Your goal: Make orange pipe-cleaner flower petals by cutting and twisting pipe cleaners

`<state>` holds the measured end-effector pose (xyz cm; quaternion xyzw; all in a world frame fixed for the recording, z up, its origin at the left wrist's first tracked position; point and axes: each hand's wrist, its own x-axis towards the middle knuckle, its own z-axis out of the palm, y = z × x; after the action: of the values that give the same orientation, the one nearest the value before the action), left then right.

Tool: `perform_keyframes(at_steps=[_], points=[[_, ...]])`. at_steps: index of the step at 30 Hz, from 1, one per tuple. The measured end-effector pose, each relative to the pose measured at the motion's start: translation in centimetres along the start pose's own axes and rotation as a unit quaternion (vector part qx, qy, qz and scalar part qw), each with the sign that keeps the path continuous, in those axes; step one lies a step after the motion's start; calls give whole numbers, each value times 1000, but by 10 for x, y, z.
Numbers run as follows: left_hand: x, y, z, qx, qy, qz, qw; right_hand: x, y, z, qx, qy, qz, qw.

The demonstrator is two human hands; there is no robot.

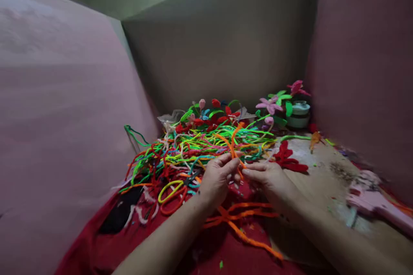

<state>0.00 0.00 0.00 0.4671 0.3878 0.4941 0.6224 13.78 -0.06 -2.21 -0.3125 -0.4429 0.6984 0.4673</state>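
1. Cloth (209,249), red, nearest; a green scrap lies on it.
2. Bunch (226,214), orange fuzzy stems, on the cloth below the hands. Strands meet at one crossing and splay outward; judged gathered at the middle, with the arms left unshaped. No hand touches it.
3. Left hand (215,178): fingers narrowed in a pinch, holding the crossed part of the orange stems.
4. Right hand (272,179): thumb and fingers brought together at the lower end of the same piece.
5. Orange stems (232,148), held between both hands above the cloth, tips pointing up and away. Crossing made; upper ends free and apart. Judged part-done, the joining not yet complete; whether a twist is fixed under the fingers cannot be told.
6. Glue gun (371,200), pink, on the board (316,184) at right, well apart from the hands.
7. Red flower (287,159), on the board just beyond the right hand; shaped, apparently finished.
8. Pile (200,142), many-coloured loose stems beyond the hands, mostly unworked.
9. Flowers (269,105), shaped, at the back, judged completed.
10. Jar (298,116), pale, beside them.
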Motion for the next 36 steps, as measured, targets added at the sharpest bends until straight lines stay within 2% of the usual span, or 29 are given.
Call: perform_keyframes(at_steps=[3, 5, 9, 12, 14, 17, 20, 27, 33, 36], points=[[1, -1, 0, 28, -4, -1, 1000, -2, -3, 0, -25, -7, 23, 999], [3, 0, -1, 11, 8, 0, 1000, -2, -3, 0, -8, -25, 31, 999], [5, 2, -4, -46, 34, 1, 998, 0, -3, -1, 78, -53, 70, 993], [5, 5, -7, -69, 6, -1, 998, 1, -3, -1, 163, -39, 122, 978], [5, 5, -8, -79, -9, -3, 997, 1, -3, -1, 188, -39, 128, 973], [5, 6, -8, -92, 6, 3, 996, 2, -2, 0, 167, -61, 90, 980], [6, 5, -8, -97, 19, 15, 995, 2, -1, 1, 136, -53, 62, 987], [5, 4, -8, -89, -20, 17, 996, 2, -2, 0, 143, -14, 115, 983], [2, 3, -3, -51, -15, 27, 998, 1, 0, 1, 122, -23, 112, 986], [1, 3, -2, -34, -5, 21, 999, 1, 2, 2, 78, -31, 97, 992]])
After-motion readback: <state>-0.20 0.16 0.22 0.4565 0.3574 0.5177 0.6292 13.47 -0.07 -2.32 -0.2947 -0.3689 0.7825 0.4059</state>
